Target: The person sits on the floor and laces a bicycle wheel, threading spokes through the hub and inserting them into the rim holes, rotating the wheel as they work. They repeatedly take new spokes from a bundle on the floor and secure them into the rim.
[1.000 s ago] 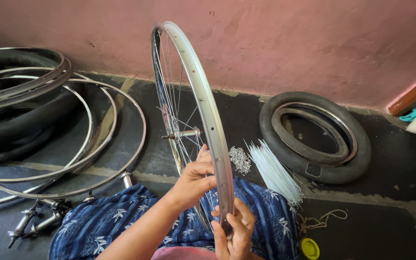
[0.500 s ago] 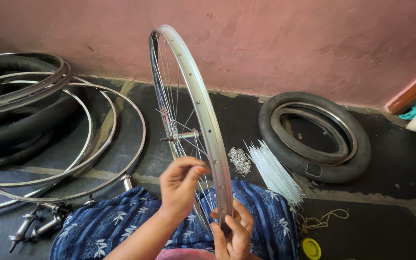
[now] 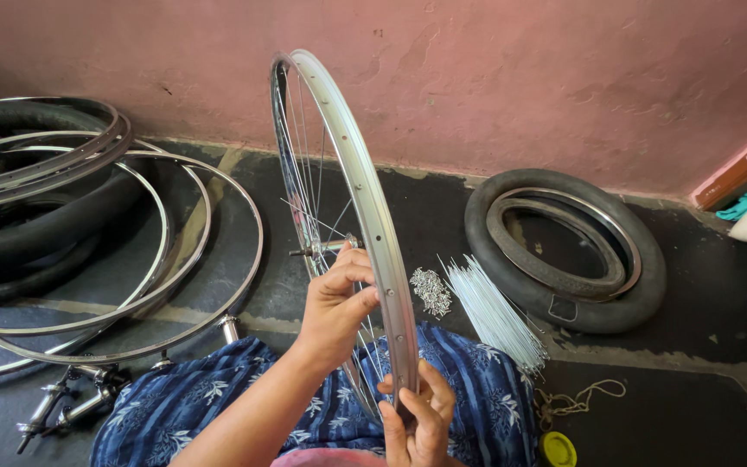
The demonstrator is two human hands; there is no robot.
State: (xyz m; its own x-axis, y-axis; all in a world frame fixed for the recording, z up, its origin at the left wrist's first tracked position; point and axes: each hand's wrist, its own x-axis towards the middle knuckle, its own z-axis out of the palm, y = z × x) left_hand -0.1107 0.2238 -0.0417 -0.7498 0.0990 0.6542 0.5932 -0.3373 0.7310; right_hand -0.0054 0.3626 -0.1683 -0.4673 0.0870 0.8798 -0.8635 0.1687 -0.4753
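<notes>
The shiny silver spoked bicycle wheel rim (image 3: 365, 207) stands upright in the centre of the frame, resting against the blue floral-clothed lap (image 3: 218, 406). Left hand (image 3: 335, 307) reaches in among the spokes, fingers curled and pinched beside the rim. Right hand (image 3: 417, 415) grips the rim's lower edge. A bundle of loose silver spokes (image 3: 494, 311) lies right of centre, near a black tyre (image 3: 564, 251).

Both hands, the left hand (image 3: 336, 304) and right hand (image 3: 417, 415), are bare, above blue white-flowered cloth (image 3: 201, 406) on the lap.
</notes>
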